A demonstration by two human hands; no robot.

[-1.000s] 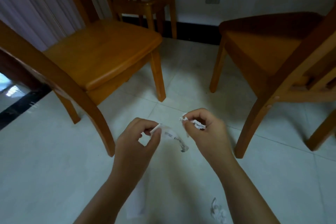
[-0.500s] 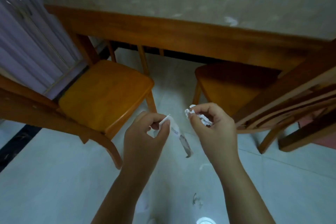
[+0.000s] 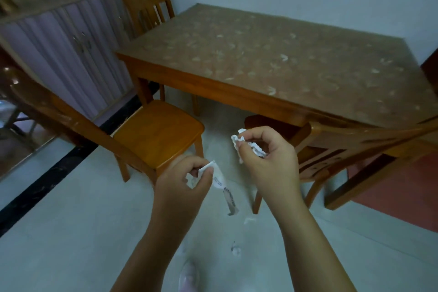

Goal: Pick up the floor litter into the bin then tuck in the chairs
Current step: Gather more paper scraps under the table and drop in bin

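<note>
My left hand pinches a white printed paper strip that hangs down from its fingers. My right hand grips a crumpled white paper wad a little higher and to the right. Both hands are held above the pale tiled floor. Small scraps of litter lie on the floor below them: one white scrap and one darker scrap. A wooden chair stands pulled out at the left. Another chair stands at the right, partly under the table. No bin is in view.
A third chair stands at the table's far left corner against the wall. A cabinet with purple-curtained doors runs along the left. A black floor strip and a red floor area border the pale tiles. My foot shows at the bottom.
The view has risen from under the table to above its top. Both hands keep their papers; the right hand is now higher than the left.
</note>
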